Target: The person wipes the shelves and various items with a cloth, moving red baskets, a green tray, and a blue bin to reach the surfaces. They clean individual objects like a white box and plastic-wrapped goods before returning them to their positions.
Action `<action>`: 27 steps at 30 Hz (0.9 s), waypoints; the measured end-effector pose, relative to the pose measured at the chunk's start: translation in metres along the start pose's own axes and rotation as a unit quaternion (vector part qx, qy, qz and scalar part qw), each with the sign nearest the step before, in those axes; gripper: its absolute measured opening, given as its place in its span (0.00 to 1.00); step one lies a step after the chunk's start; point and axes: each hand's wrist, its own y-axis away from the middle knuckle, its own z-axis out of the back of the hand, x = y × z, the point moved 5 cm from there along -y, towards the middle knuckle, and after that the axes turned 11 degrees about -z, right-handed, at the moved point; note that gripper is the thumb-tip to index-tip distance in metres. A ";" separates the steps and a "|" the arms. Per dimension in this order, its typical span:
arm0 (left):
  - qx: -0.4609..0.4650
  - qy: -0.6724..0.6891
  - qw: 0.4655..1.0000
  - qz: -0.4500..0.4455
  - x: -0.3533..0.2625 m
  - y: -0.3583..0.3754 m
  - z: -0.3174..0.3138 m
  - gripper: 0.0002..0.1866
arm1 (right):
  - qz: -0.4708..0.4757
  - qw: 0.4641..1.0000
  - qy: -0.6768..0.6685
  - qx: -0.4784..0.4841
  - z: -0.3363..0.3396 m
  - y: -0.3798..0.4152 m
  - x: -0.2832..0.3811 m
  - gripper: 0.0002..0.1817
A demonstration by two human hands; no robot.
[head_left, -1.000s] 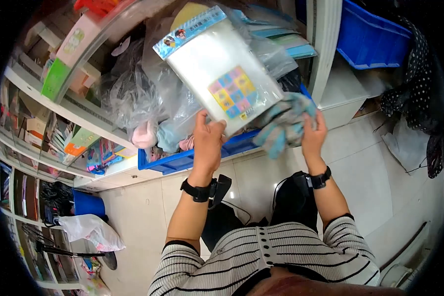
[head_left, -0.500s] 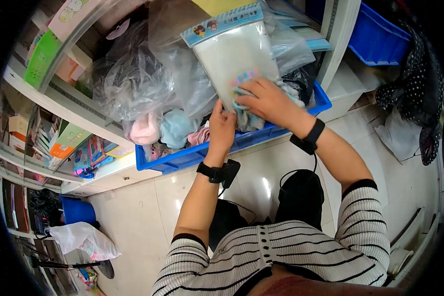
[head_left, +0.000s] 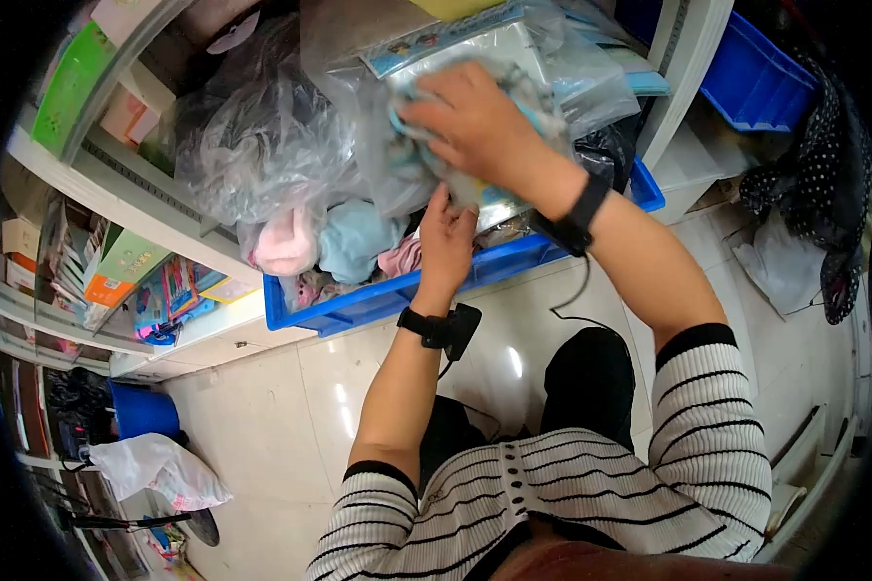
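My right hand, smeared by motion, is on a grey and light-blue patterned cloth with its fingers bent over it. The cloth lies across a clear plastic packet with a blue printed header, hiding much of its middle. My left hand is at the packet's lower left corner, thumb and fingers closed on its edge. Beneath both hands stands a blue plastic crate. A pink plush item and a light-blue one lie in its left part.
Crumpled clear plastic bags cover the crate's back. A white shelf post rises at right, beside another blue bin. Shelves with boxes line the left. A white bag and a blue bucket stand at lower left.
My right hand has moved up and left over the packet, carrying the patterned cloth with it. My left hand stays at the packet's lower corner, slightly lower in view.
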 end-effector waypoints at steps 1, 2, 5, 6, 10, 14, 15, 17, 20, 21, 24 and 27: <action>-0.001 0.002 1.000 0.002 0.003 -0.001 0.003 0.22 | -0.002 0.997 -0.019 0.071 0.002 0.015 0.006 0.25; 0.020 -0.023 0.999 -0.041 0.002 -0.003 0.004 0.22 | -0.003 0.989 -0.037 0.142 0.005 0.030 0.010 0.25; 0.041 -0.049 0.995 -0.075 -0.010 -0.006 0.002 0.22 | 0.010 0.964 -0.062 0.258 0.025 0.074 0.012 0.23; 0.039 -0.055 0.996 -0.066 -0.013 -0.007 0.001 0.22 | 0.010 0.964 -0.058 0.260 0.034 0.081 0.004 0.23; 0.039 -0.001 0.999 0.033 -0.008 -0.006 -0.001 0.24 | 0.042 0.971 0.086 0.218 0.053 0.075 -0.025 0.21; 0.051 -0.038 0.998 0.027 -0.011 -0.003 -0.002 0.25 | -0.003 0.988 0.143 0.055 0.054 0.005 -0.058 0.21; 0.050 -0.014 0.999 0.006 -0.011 -0.003 -0.002 0.25 | -0.038 0.991 0.120 0.037 0.062 -0.020 -0.056 0.18; 0.049 0.009 0.999 -0.013 -0.010 -0.004 -0.003 0.25 | -0.074 0.992 0.097 0.019 0.063 -0.036 -0.056 0.15; 0.028 0.045 0.998 -0.030 -0.015 -0.002 -0.003 0.25 | -0.126 0.989 0.080 -0.002 0.059 -0.028 -0.061 0.16; 0.031 0.048 0.998 -0.016 -0.017 -0.001 -0.002 0.25 | -0.125 0.988 0.085 0.007 0.060 -0.019 -0.056 0.16; 0.029 0.053 0.998 0.006 -0.010 -0.001 0.003 0.25 | -0.119 0.988 0.094 0.033 0.065 0.013 -0.050 0.16; 0.015 0.065 0.998 0.020 -0.008 -0.001 0.003 0.25 | -0.083 0.985 0.109 0.108 0.061 0.052 -0.042 0.28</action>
